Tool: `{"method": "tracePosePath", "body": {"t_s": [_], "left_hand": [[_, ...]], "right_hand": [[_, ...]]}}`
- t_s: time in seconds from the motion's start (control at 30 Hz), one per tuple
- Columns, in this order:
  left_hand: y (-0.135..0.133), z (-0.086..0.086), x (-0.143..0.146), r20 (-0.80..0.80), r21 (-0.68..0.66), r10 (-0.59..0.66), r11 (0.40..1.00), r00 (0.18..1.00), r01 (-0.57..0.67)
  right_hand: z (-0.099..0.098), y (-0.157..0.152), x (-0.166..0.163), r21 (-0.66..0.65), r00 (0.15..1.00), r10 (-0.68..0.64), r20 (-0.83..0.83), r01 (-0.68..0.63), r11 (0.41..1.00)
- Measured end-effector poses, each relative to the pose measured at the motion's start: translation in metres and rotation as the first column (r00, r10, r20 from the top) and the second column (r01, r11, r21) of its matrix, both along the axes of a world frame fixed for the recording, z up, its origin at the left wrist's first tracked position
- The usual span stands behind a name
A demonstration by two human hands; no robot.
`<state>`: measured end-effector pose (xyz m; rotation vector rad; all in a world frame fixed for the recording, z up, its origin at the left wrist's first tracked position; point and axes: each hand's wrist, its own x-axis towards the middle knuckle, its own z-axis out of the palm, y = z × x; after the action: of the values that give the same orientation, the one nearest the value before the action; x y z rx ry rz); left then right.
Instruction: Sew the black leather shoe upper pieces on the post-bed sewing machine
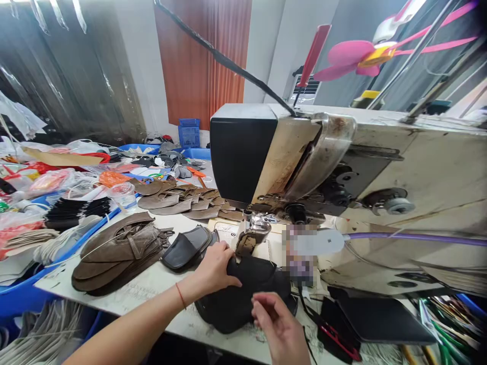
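A stack of black leather shoe pieces (243, 299) lies on the sewing machine's bed, just in front of the presser foot (249, 238). My left hand (215, 268) grips its upper left edge, fingers over the far side and thumb on top. My right hand (279, 322) is at the lower right of the black leather, with thumb and forefinger pinched together. Whatever those fingertips hold, if anything, is too small to make out. Left of my left hand rests a folded black leather piece (188, 248).
The sewing machine head (243, 157) stands close ahead. Brown leather pieces (114, 251) are stacked at left, with more brown pieces (186, 200) behind. A blue bin (23, 304) borders the left edge. Red-handled scissors (338, 339) and a black flat case (384, 319) lie at right.
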<state>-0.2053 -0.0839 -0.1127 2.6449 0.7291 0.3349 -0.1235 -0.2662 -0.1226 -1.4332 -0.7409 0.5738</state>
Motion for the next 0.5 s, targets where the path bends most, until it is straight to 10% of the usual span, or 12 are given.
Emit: {"method": "tracePosePath", "body": {"t_s": [0.1, 0.23, 0.5], "left_hand": [[-0.016, 0.013, -0.006, 0.042, -0.113, -0.088, 0.989, 0.995, 0.092], [-0.036, 0.03, -0.013, 0.083, -0.251, -0.226, 0.938, 0.971, 0.239], [-0.043, 0.053, -0.016, 0.435, -0.153, -0.201, 0.944, 0.877, 0.292]], "right_hand": [[-0.014, 0.016, 0.008, -0.016, 0.989, -0.123, 0.079, 0.124, 0.992], [-0.009, 0.017, 0.012, -0.068, 0.998, 0.025, 0.053, -0.022, 0.997], [0.015, 0.004, 0.004, -0.037, 0.997, -0.048, 0.061, 0.05, 0.998]]}}
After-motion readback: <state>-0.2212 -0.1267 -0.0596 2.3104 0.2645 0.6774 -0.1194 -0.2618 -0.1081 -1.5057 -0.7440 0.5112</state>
